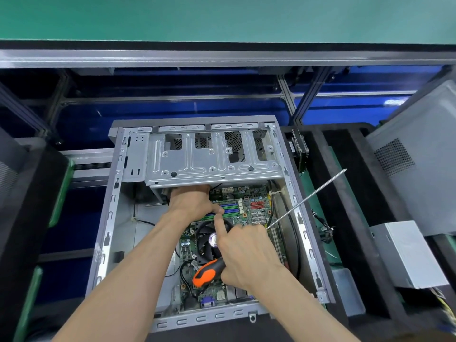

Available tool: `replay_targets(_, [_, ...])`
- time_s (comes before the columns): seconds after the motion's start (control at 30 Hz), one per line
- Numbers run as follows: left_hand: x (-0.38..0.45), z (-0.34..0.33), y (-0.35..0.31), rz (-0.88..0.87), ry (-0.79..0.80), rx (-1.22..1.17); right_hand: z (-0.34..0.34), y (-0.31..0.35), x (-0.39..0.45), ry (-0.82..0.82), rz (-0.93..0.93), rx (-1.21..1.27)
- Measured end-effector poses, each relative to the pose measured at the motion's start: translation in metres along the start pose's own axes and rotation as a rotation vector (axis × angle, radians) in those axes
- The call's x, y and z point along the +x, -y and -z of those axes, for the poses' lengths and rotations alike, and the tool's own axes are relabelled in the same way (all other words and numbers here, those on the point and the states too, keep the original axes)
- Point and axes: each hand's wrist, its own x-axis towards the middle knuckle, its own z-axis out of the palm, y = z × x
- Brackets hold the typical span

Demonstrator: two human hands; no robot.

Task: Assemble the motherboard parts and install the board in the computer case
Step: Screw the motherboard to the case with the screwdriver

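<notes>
The motherboard (249, 213) lies flat inside the open computer case (111, 218), stiff but fragile; handle it by its edges only. The left hand (192, 203) pinches near the RAM slots; the right hand (246, 255) grips the screwdriver (209, 270) (long shaft angled far-right). The drive cage (212, 159) overhangs the far edge, limiting clearance.

Left hand (191, 202) fingertips hidden under drive cage (212, 159). Right hand (246, 255) covers the middle of screwdriver (208, 271) and part of cooler fan (209, 239). Motherboard (256, 206) labels too small to read. Power supply (407, 253) cables cut off at right edge.
</notes>
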Motion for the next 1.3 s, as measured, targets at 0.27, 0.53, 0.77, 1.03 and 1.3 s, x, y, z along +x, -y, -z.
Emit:
replay_targets(0.27, [0.0008,-0.0015,-0.0003,-0.006,-0.005,-0.013,0.0009,-0.0006,0.0001,-0.004,-0.005,0.010])
replay_targets(0.53, [0.0008,-0.0023,-0.0016,-0.030,-0.045,-0.016,0.0012,-0.0013,0.0001,-0.011,-0.004,0.011])
replay_targets(0.77, [0.0012,-0.0005,0.0002,-0.041,-0.006,0.001,0.0031,-0.0003,-0.0006,0.003,0.007,-0.005])
replay_targets(1.03, [-0.0002,0.0026,0.0011,-0.048,0.012,-0.006,0.0024,0.0000,-0.0001,0.022,-0.005,-0.011])
replay_targets(1.3, [0.0006,0.0049,0.0010,-0.040,0.073,0.006,0.0050,0.0003,0.0005,0.028,-0.008,-0.025])
